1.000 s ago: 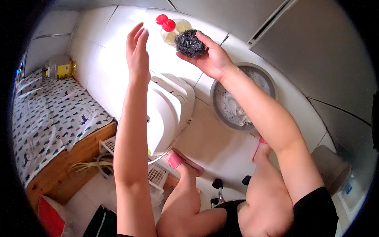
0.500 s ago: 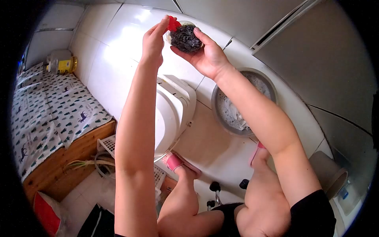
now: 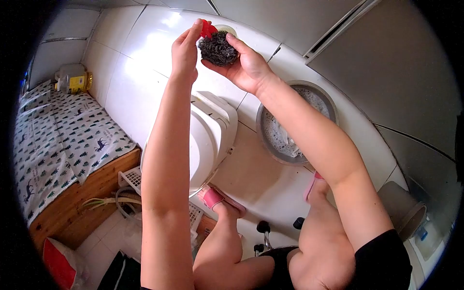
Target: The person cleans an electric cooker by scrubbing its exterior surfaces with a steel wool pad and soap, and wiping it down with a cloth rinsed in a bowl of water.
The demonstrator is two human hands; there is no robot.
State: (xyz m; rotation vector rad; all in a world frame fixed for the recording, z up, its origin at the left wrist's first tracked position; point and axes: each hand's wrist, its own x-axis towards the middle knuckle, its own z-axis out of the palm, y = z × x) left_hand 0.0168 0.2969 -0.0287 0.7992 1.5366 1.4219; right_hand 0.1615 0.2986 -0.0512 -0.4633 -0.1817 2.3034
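In my right hand (image 3: 244,65) is a dark, frizzy scouring pad (image 3: 219,49), held between thumb and fingers. My left hand (image 3: 186,50) is closed at the red top (image 3: 208,30) of a clear container (image 3: 226,30) with yellowish contents, mostly hidden behind the pad. The pad is right beside the red top. Below my right forearm stands a round grey basin (image 3: 263,126) with sudsy water and a whitish cloth (image 3: 289,141) in it.
A white lidded bin (image 3: 205,140) stands behind my left forearm. At left, a wooden box (image 3: 104,176) with a patterned cover carries a yellow-labelled bottle (image 3: 77,82). A grey bucket (image 3: 403,208) lies at right. Pink slippers (image 3: 211,197) are on my feet.
My left hand, raised and empty at first, has moved right and closed on the red top. My right hand has shifted slightly left with the pad.
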